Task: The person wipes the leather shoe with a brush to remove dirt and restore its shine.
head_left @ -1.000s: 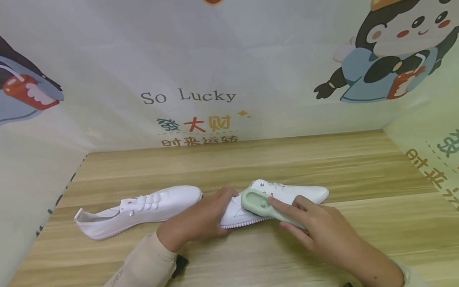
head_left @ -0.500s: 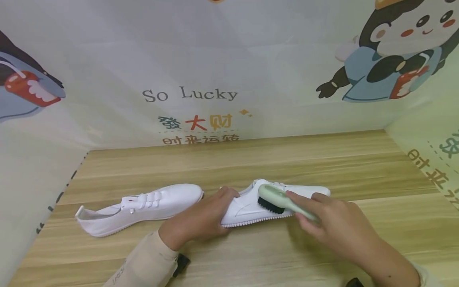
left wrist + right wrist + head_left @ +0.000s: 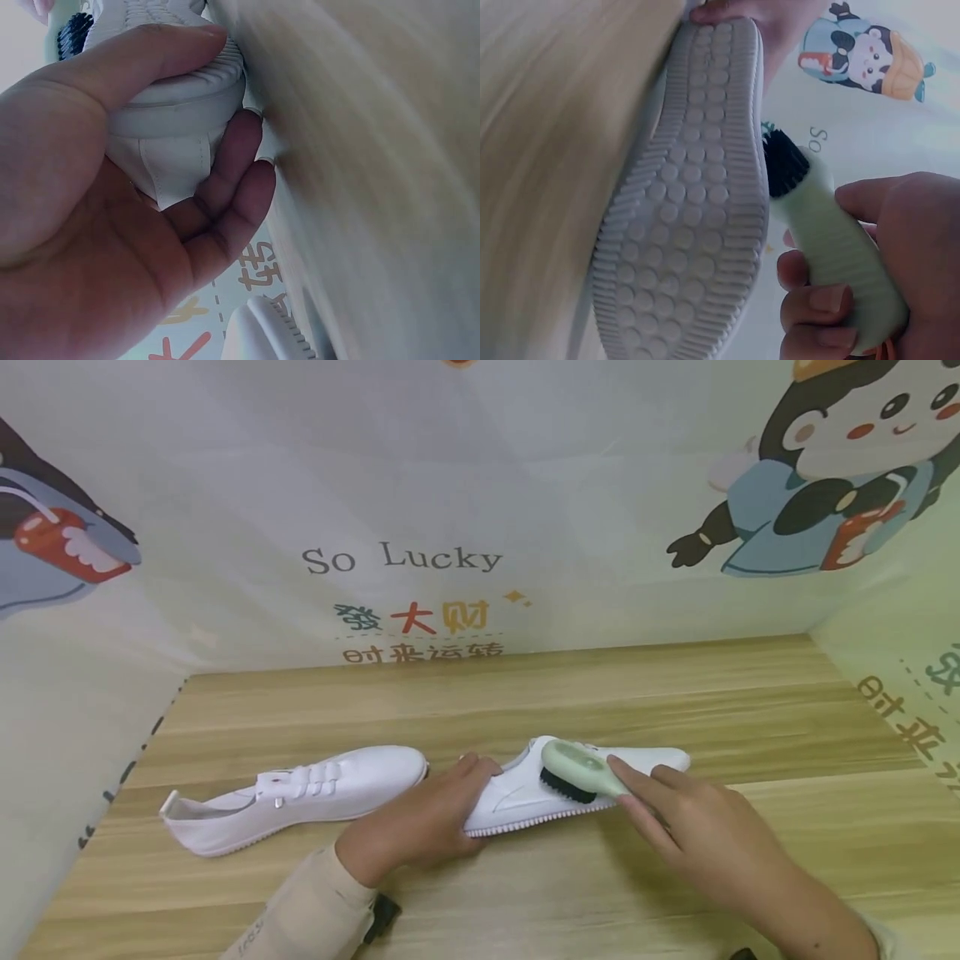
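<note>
My left hand (image 3: 423, 814) grips the heel of a white shoe (image 3: 510, 797), which is tipped on its side with the toe to the right. In the left wrist view the thumb lies on the sole and the fingers curl around the heel. My right hand (image 3: 697, 818) holds a light green brush (image 3: 581, 766) by its handle. Its black bristles (image 3: 784, 163) touch the side of the shoe's upper, beside the sole (image 3: 686, 195) in the right wrist view. A second white shoe (image 3: 315, 793) lies left of my left hand, toe to the right.
The shoes lie on a wood-grain tabletop (image 3: 450, 710). A pale printed backdrop (image 3: 585, 510) with lettering and cartoon figures rises behind it and along both sides.
The brush has moved right along the shoe's side and tilted, so its black bristles now show. My left hand and both shoes have stayed in place.
</note>
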{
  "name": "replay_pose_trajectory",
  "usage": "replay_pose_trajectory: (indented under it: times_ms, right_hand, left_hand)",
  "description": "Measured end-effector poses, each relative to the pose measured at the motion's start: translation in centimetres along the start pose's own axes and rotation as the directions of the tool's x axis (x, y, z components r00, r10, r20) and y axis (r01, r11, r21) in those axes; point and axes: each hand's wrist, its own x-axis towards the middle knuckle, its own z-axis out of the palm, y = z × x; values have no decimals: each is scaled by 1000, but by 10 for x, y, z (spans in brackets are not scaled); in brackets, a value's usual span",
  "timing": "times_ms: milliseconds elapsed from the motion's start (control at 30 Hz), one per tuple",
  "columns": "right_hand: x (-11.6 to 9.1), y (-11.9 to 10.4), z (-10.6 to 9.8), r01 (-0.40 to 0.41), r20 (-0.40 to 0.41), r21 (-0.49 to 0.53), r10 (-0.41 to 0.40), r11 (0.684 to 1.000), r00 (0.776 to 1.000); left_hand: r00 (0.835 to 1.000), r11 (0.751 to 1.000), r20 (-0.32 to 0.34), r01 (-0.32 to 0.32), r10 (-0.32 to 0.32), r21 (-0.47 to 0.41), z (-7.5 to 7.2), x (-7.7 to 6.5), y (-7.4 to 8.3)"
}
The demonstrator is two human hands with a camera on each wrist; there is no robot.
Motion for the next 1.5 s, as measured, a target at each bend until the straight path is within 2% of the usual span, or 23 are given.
replay_pose_trajectory:
  times_ms: [200, 267, 333, 433, 533, 733, 1067, 1233, 1500]
  right_hand:
    - [-2, -5, 10, 145, -106, 17, -142, 989, 984]
    - [-2, -6, 10, 167, -114, 38, -162, 985, 980]
    - [-2, -6, 7, 146, -92, 51, -141, 988, 986]
    - [-2, -6, 0, 70, -14, 52, -69, 996, 998]
    - [-2, -5, -4, 18, 43, 31, -20, 999, 999]
    - [-1, -4, -7, -8, 66, 6, 8, 1000, 998]
    - [4, 9, -14, -142, 128, -19, 144, 990, 981]
    - [5, 18, -17, -188, 122, -42, 192, 981, 974]
    - [4, 13, -12, -152, 70, -4, 152, 988, 986]
  left_hand:
    - [1000, 1000, 1, -1, 1, 31, 0, 0, 1]
    - [1000, 999, 0, 3, -3, 41, 0, 0, 2]
    - [1000, 999, -3, 7, -7, 48, 0, 0, 2]
    - [1000, 998, -4, 8, -8, 58, -1, 1, 3]
    - [1000, 997, -5, -11, 12, 78, 0, 2, 3]
    - [999, 994, -24, -27, 30, 108, 2, -1, 3]
    - [999, 993, -29, -15, 18, 114, 1, -1, 4]
    - [999, 993, -35, -16, 20, 117, -1, 0, 6]
    - [1000, 995, -16, -2, 4, 100, 1, -1, 5]
